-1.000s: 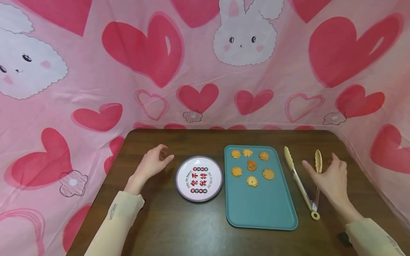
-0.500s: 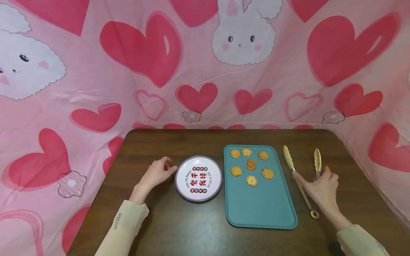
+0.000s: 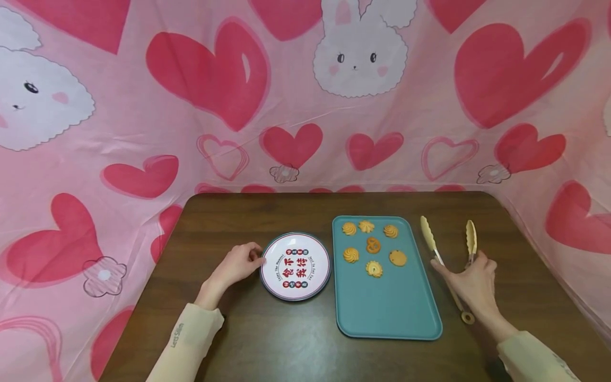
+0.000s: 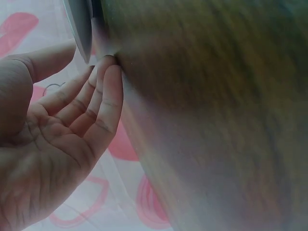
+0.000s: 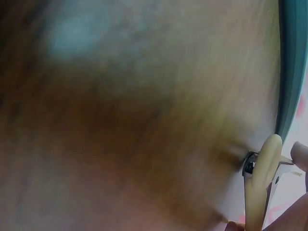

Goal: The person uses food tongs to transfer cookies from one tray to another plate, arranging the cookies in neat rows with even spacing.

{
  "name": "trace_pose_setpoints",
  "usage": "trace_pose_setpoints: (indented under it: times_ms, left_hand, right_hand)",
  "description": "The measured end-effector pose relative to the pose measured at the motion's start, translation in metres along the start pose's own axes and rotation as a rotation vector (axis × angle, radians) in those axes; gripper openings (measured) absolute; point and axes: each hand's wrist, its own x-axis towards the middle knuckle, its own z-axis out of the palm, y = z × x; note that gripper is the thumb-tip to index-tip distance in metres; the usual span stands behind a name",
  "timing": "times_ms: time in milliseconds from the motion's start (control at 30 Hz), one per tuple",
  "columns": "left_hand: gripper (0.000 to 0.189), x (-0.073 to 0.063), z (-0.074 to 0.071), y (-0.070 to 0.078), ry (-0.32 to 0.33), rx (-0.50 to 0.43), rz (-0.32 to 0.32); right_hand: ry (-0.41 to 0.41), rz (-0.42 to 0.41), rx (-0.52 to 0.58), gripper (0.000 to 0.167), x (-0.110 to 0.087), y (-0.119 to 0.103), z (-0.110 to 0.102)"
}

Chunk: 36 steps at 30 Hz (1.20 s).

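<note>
A round white plate [image 3: 310, 286] with a dark rim and red lettering lies on the table, left of the tray. At its left rim is my left hand [image 3: 241, 262], the edge pinched between thumb and curled fingers; in the left wrist view the plate's edge [image 4: 79, 24] lies between them. My right hand [image 3: 470, 284] holds the tongs [image 3: 429, 236] lying right of the tray, with the thumb at one arm and fingers around the other. The tongs' cream tips are spread apart. In the right wrist view the tongs' ring end [image 5: 269, 154] is near.
A teal tray [image 3: 386, 307] stands between plate and tongs. Several cookies [image 3: 350, 255] and a pretzel-shaped biscuit [image 3: 373, 244] lie on its far half. The brown wooden table [image 3: 267, 339] meets a pink curtain [image 3: 224, 95] printed with hearts and rabbits at its back edge.
My left hand has come down and to the right, onto the plate's rim. The right hand has moved left and closed in around the tongs. Plate, tray and cookies stay put.
</note>
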Motion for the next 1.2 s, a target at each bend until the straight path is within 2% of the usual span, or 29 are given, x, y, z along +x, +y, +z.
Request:
trace_pose_setpoints:
  times_ms: [267, 533, 867, 1200]
  left_hand:
    - [0.029, -0.002, 0.001, 0.001, -0.017, -0.020, -0.013]
    - [0.026, -0.001, 0.002, 0.001, -0.012, -0.017, 0.001]
    - [0.025, -0.001, 0.003, -0.001, -0.010, -0.024, 0.000]
    - [0.024, 0.000, 0.004, -0.001, -0.011, -0.019, -0.007]
  right_hand:
    - [-0.055, 0.028, -0.019, 0.127, 0.000, -0.001, 0.001]
    - [-0.066, 0.052, 0.011, 0.122, -0.001, 0.000, 0.002]
    - [-0.022, 0.017, 0.017, 0.113, -0.001, 0.003, -0.002]
    - [-0.033, -0.039, -0.048, 0.107, 0.010, 0.001, -0.022]
